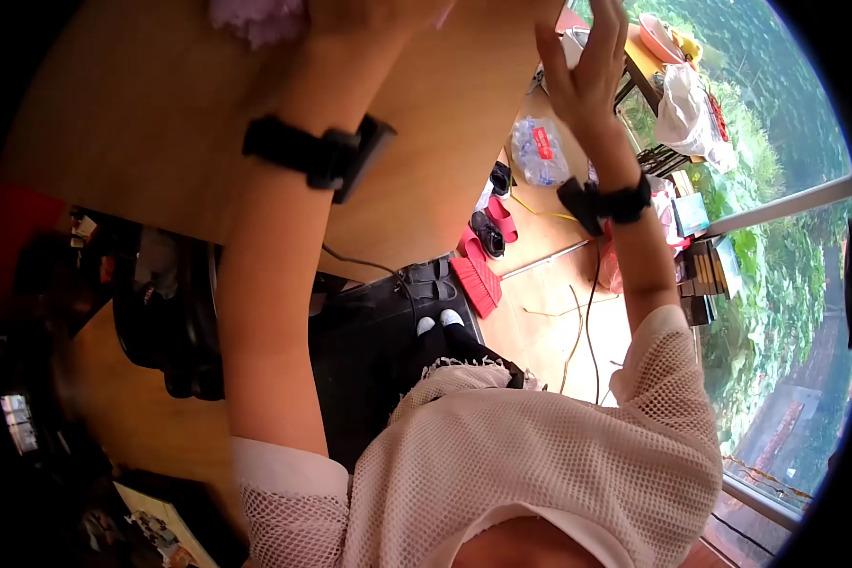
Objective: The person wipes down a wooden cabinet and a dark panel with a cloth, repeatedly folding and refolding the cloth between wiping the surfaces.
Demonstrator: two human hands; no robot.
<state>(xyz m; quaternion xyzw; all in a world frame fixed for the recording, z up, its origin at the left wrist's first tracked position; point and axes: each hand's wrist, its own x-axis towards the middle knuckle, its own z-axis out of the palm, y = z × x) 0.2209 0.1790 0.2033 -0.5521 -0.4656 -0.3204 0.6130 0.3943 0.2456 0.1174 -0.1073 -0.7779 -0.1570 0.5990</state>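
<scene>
My left hand (374, 13) is cut off by the top edge over a broad brown wooden surface (435, 123). Its fingers are hidden, so what they hold cannot be told. Just left of it lies a fluffy lilac cloth (260, 21). My right hand (587, 71) is raised beside the right edge of the wooden surface, with its fingers apart and nothing in them. Each wrist wears a black strap with a device, and thin black cables hang down.
On the floor are a red broom (478, 284), pink slippers (504, 220), dark shoes (488, 234) and a plastic-wrapped pack of bottles (540, 151). Right, by the window, stand stacked books (715, 267) and a table holding a white bag (683, 109). A black chair (161, 322) is lower left.
</scene>
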